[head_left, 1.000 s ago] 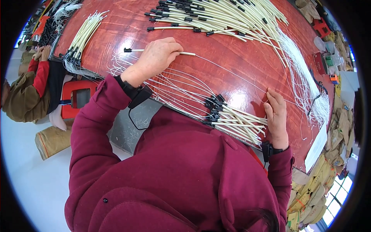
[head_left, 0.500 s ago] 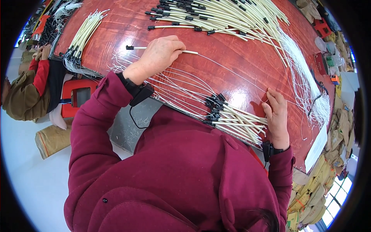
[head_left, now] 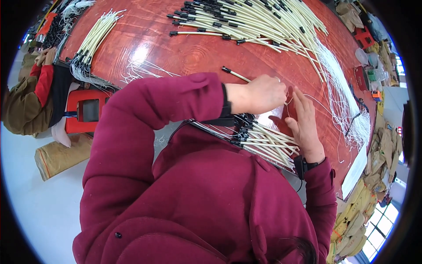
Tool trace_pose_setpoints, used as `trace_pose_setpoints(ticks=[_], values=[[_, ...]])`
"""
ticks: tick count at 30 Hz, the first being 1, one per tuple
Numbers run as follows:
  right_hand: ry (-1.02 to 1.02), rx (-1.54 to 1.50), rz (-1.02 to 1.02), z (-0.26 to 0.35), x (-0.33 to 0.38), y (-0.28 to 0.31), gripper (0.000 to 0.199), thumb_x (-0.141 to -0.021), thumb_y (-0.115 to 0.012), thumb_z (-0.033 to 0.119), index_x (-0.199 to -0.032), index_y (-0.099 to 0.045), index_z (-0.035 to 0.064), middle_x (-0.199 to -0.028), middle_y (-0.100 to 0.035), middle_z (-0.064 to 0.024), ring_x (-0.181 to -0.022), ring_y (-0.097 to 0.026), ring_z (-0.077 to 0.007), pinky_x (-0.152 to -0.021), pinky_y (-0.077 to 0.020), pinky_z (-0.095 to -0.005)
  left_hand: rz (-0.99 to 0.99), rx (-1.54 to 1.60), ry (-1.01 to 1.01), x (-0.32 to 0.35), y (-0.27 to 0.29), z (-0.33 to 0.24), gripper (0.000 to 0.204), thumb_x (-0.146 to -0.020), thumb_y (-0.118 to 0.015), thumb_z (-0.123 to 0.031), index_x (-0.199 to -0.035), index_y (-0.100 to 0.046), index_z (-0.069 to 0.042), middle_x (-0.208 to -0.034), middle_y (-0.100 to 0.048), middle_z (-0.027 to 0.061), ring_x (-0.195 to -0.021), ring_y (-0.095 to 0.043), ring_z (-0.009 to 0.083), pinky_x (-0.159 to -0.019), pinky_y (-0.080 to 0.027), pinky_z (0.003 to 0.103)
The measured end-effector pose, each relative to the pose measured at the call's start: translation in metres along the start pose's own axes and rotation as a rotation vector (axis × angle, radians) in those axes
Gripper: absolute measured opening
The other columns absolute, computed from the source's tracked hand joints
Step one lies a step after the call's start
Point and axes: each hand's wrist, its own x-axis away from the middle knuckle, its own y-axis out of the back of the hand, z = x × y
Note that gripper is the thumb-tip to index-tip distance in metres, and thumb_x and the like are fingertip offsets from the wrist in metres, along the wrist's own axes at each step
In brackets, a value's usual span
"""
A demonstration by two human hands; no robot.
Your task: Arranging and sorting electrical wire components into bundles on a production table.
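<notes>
Left hand (head_left: 259, 93) grips one cream tube (head_left: 235, 74); right hand (head_left: 303, 121) lies flat.

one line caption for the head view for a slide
Left hand grips a cream black-tipped tube beside the right hand on a glossy red-brown table.

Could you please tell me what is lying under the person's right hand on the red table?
Cream tubes with black ends run beneath the right hand. Its palm hides whatever lies directly below.
</notes>
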Motion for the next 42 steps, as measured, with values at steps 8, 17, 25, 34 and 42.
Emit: trace_pose_setpoints(ticks=[8, 17, 25, 34, 42], values=[[0.028, 0.013, -0.080, 0.001, -0.018, -0.002, 0.046, -0.082, -0.076, 0.015, -0.125, -0.063, 0.0038, -0.125, -0.062, -0.0115, -0.113, -0.055, -0.0317, -0.099, -0.0418, -0.0427, -0.150, -0.283, 0.468, 0.089, 0.048, 0.037, 0.029, -0.087, -0.074, -0.030, -0.101, -0.064, -0.007, -0.100, -0.064, 0.0103, -0.103, -0.062, 0.0290, -0.089, -0.044, 0.044], [0.064, 0.074, -0.134, -0.005, -0.013, -0.003, 0.013, -0.076, -0.074, 0.004, -0.084, -0.064, 0.0070, -0.087, -0.063, -0.0058, -0.086, -0.057, -0.0281, -0.083, -0.0428, -0.0431, -0.518, 0.107, 0.424, 0.119, 0.043, 0.086, 0.013, -0.091, -0.067, -0.013, -0.100, -0.066, -0.003, -0.086, -0.069, 0.0167, -0.082, -0.068, 0.0384, -0.070, -0.054, 0.045], [-0.204, -0.134, 0.027, -0.003, 0.070, 0.057, 0.014, -0.074, -0.075, 0.004, -0.080, -0.062, 0.0060, -0.091, -0.065, -0.0074, -0.093, -0.060, -0.0272, -0.090, -0.0436, -0.0394, -0.460, 0.108, 0.855, 0.267, 0.099, 0.165, 0.018, -0.092, -0.067, -0.010, -0.108, -0.067, -0.001, -0.087, -0.073, 0.0142, -0.082, -0.072, 0.0195, -0.072, -0.054, 0.031], [-0.205, -0.176, -0.141, -0.036, 0.067, 0.053, 0.034, -0.085, -0.074, 0.018, -0.115, -0.067, 0.0027, -0.123, -0.064, -0.0160, -0.113, -0.058, -0.0341, -0.105, -0.0414, -0.0419, -0.322, -0.234, 0.729, 0.232, 0.104, 0.111, 0.024, -0.087, -0.073, -0.018, -0.102, -0.070, 0.001, -0.091, -0.067, 0.0165, -0.087, -0.068, 0.0320, -0.077, -0.052, 0.042], [-0.426, 0.317, 0.016, -0.084, 0.017, 0.015, 0.061, -0.093, -0.065, 0.031, -0.137, -0.052, -0.0084, -0.147, -0.049, -0.0214, -0.130, -0.047, -0.0373, -0.111, -0.0376, -0.0444, -0.190, 0.114, 0.273, 0.057, 0.064, 0.066, 0.030, -0.088, -0.072, -0.027, -0.102, -0.068, -0.001, -0.099, -0.066, 0.0176, -0.098, -0.064, 0.0374, -0.084, -0.052, 0.046]])
